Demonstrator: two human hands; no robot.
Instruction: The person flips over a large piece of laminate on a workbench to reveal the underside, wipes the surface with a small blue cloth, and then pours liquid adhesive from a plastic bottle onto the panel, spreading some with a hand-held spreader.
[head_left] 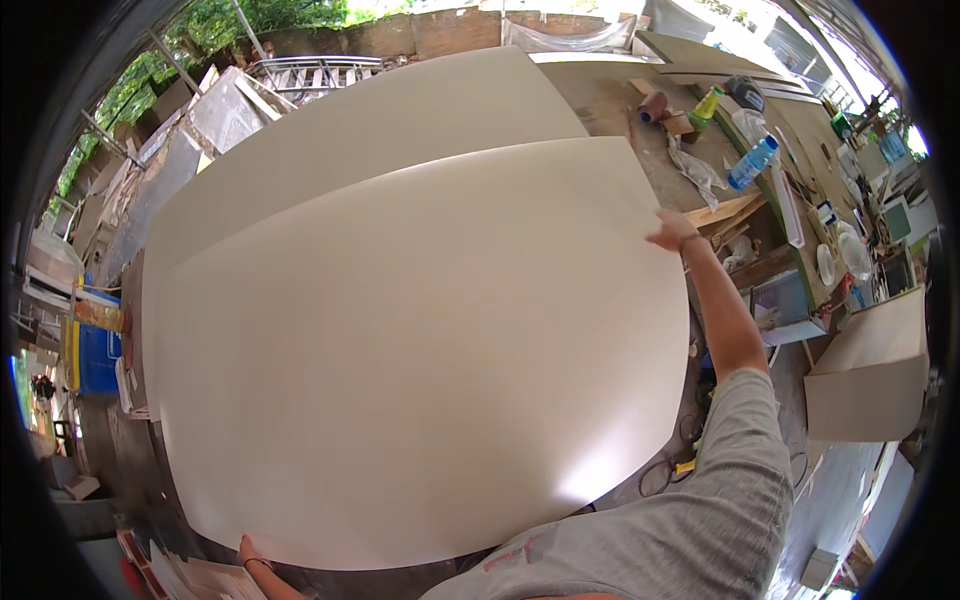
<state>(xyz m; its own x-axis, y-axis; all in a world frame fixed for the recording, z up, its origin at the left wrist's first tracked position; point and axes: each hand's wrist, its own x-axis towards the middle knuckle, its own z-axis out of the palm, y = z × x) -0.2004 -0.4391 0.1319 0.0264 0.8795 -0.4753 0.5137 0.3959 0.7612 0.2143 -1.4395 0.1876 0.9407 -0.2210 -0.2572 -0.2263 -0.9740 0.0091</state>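
I grip 1 big white sheet (400,350): R hand (672,232) pinches far edge, L hand (252,552) clasps near edge; 2nd sheet (400,120) beneath.

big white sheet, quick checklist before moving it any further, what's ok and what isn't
1. Right hand on the right edge of the white sheet: ok.
2. Left hand at the near bottom edge: ok, though how firmly it holds cannot be told.
3. Sheet over the second white sheet beneath: ok, overlapping, not aligned.
4. Right-side workbench clutter, including the blue bottle, clear of the sheet edge: ok.
5. Surface under the sheet: cannot tell, hidden.
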